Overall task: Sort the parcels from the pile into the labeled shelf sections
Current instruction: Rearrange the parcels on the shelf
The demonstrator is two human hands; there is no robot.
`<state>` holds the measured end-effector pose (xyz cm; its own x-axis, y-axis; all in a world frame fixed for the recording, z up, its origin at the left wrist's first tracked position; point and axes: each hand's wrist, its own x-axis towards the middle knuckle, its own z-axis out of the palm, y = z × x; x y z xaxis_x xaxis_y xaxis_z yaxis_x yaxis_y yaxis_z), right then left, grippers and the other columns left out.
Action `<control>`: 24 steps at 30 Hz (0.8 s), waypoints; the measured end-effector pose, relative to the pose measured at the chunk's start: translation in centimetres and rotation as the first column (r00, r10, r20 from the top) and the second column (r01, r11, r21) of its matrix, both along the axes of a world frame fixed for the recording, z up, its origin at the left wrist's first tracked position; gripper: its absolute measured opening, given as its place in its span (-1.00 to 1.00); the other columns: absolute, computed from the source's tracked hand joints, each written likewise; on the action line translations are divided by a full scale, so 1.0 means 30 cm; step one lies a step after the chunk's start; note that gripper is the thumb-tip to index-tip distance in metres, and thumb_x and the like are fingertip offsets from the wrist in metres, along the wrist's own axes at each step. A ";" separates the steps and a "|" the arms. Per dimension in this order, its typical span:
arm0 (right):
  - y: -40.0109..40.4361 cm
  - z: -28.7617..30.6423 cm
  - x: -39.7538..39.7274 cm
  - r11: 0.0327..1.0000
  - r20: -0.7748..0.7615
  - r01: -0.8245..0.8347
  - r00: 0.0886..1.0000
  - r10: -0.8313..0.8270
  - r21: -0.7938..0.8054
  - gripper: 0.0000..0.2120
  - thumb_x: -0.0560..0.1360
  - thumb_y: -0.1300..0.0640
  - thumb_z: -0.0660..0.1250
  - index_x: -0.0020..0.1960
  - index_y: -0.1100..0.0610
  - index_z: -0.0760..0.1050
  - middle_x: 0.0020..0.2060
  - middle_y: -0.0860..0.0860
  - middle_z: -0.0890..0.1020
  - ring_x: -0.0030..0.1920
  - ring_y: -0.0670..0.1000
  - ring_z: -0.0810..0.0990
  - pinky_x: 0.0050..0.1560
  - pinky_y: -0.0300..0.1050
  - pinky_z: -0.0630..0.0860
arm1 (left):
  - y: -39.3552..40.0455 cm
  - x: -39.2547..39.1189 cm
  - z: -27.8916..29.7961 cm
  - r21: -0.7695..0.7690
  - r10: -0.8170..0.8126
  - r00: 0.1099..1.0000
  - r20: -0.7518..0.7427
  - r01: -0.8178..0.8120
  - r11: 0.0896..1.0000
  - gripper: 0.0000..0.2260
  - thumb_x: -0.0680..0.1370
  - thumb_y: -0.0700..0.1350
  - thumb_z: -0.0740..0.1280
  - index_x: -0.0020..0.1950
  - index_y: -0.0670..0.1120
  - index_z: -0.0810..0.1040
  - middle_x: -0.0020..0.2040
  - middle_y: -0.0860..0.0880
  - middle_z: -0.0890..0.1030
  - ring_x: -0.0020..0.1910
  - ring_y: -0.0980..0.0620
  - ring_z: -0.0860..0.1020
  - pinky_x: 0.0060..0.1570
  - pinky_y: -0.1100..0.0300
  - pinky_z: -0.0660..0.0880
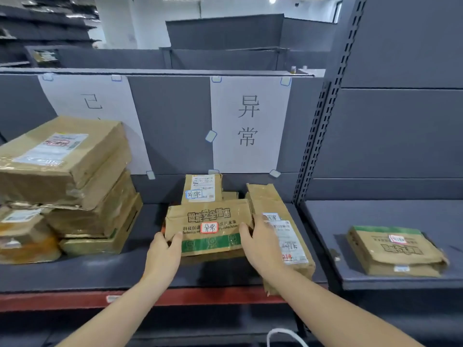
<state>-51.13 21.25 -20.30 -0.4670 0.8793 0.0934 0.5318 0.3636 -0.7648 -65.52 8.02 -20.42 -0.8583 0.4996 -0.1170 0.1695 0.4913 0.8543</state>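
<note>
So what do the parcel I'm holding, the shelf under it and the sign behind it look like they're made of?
Parcel: brown corrugated cardboard by the look, matte and creased, with glossy strips that seem to be clear tape. Shelf: probably painted metal, a smooth grey surface with a slotted upright beside it. Sign: plain white paper, flat and thin, fixed by small tape tabs at its corners. Left hand and right hand hold the parcel's ends.
</note>
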 end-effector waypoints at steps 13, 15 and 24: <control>-0.144 -0.107 -0.075 0.977 0.194 0.136 0.976 -0.103 -0.166 -0.59 0.57 0.08 0.20 0.37 0.16 0.22 0.15 0.15 0.57 0.11 0.17 0.57 0.02 -0.04 0.46 | -0.066 -0.156 -0.146 -0.201 -0.236 0.970 0.060 0.244 0.949 -0.64 0.67 -0.06 0.08 0.39 -0.16 0.45 0.34 -0.17 0.48 0.29 -0.15 0.43 0.05 0.15 0.29; -0.136 -0.126 -0.083 0.966 0.190 0.130 0.978 -0.088 -0.223 -0.60 0.57 0.11 0.23 0.36 0.17 0.24 0.18 0.12 0.54 0.14 0.13 0.55 0.06 -0.08 0.46 | -0.046 -0.173 -0.161 -0.252 -0.245 0.967 0.070 0.255 0.934 -0.63 0.67 -0.07 0.06 0.38 -0.17 0.46 0.35 -0.18 0.48 0.28 -0.16 0.44 0.02 0.17 0.28; -0.052 -0.168 -0.140 0.951 0.224 0.073 0.974 -0.005 -0.300 -0.39 0.54 0.23 0.20 0.54 0.15 0.07 0.40 0.12 0.36 0.35 0.13 0.40 0.34 0.01 0.38 | 0.047 -0.248 -0.221 -0.343 -0.294 0.950 0.102 0.311 0.886 -0.65 0.69 -0.07 0.04 0.26 -0.22 0.50 -0.02 -0.08 0.50 -0.13 -0.03 0.48 -0.18 0.16 0.44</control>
